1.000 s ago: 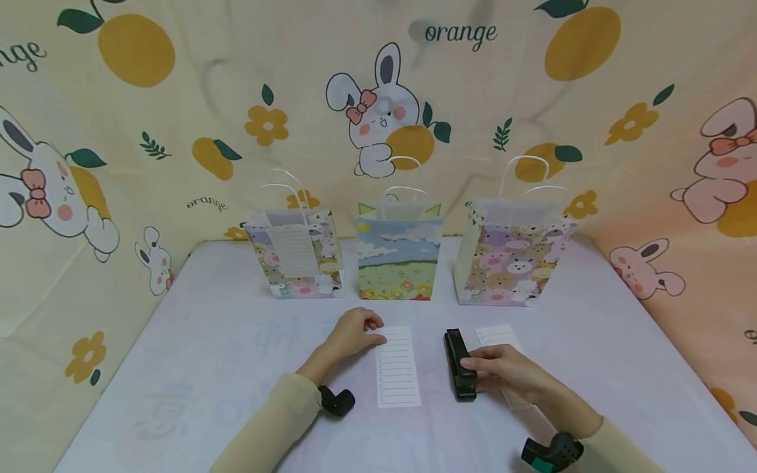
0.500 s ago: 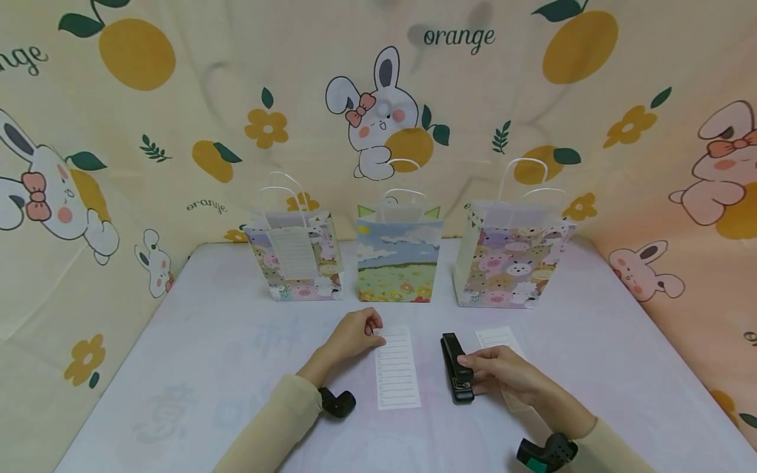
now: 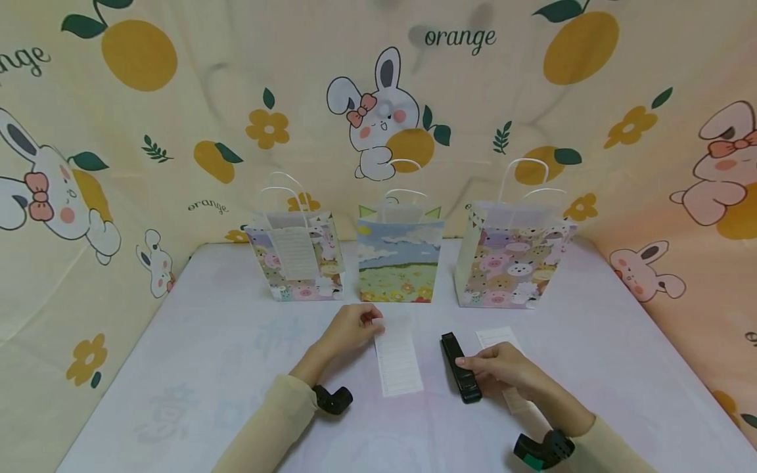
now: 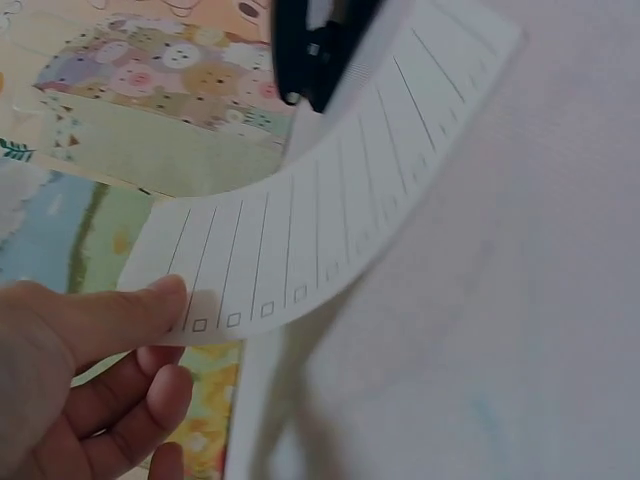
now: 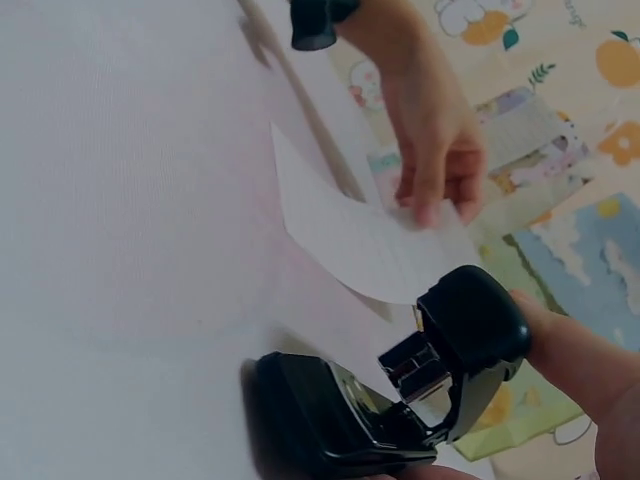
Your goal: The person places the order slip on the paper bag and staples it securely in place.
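My left hand (image 3: 347, 328) pinches the far left corner of a lined checklist slip (image 3: 399, 361) between thumb and fingers. In the left wrist view the slip (image 4: 300, 235) curves upward toward the thumb, and small boxes run along one edge. A black stapler (image 3: 460, 369) is held in my right hand (image 3: 511, 371), to the right of the slip. The right wrist view shows the stapler (image 5: 340, 420) with its top arm apart from its base. The slip's raised end is close to the stapler there, but I cannot tell whether they touch.
Another lined slip (image 3: 495, 336) lies partly under my right hand. Behind stand a landscape-print paper bag (image 3: 397, 263) and an animal-print bag (image 3: 511, 263) on the right. The left animal-print bag (image 3: 331, 263) has a lined slip (image 3: 296, 253) on its front.
My left hand has raised the far end of the slip off the table and moved slightly away from me. The stapler's near end has swung a little to the right in my right hand.
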The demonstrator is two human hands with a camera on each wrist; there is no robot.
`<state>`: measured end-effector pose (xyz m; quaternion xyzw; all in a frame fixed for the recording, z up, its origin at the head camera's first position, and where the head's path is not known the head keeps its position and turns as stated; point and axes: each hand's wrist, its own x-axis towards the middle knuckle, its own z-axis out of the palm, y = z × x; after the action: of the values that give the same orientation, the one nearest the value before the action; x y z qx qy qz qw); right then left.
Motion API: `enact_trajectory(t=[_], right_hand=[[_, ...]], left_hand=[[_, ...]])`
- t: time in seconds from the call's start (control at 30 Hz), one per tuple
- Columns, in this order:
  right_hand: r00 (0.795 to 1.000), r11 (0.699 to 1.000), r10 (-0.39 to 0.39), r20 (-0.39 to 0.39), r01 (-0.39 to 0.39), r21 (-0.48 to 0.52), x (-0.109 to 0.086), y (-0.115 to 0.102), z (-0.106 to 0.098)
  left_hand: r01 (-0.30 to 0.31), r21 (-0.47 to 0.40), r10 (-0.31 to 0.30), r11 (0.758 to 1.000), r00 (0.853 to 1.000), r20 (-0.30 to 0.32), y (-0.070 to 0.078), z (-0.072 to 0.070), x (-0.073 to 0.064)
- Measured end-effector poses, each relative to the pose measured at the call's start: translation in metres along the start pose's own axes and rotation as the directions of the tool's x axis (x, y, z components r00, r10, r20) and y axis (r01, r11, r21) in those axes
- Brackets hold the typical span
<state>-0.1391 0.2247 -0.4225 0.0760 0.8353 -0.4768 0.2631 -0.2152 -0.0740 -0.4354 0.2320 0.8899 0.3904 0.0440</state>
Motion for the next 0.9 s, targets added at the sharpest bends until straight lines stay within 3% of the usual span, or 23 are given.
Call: enact_trajectory(t=[0.13,0.5,0.9], right_hand=[[0.998,0.997,0.036,-0.051,-0.039,-0.061,0.0,-0.004,0.001],[0.998,0.995,0.034,-0.049,-0.038,-0.091,-0.001,-0.006,0.0],[0.998,0.993,-0.03,0.063,0.037,-0.108,0.003,0.003,-0.011]], left_hand=[[-0.028,-0.026,0.027,0.999,0.999,-0.029,0.006,-0.006,0.001],[-0.009,-0.033,0.007,0.999,0.999,-0.04,0.015,-0.012,0.0],[-0.013,-0.047,0.011,0.999,0.999,-0.04,0.019,-0.019,0.0]])
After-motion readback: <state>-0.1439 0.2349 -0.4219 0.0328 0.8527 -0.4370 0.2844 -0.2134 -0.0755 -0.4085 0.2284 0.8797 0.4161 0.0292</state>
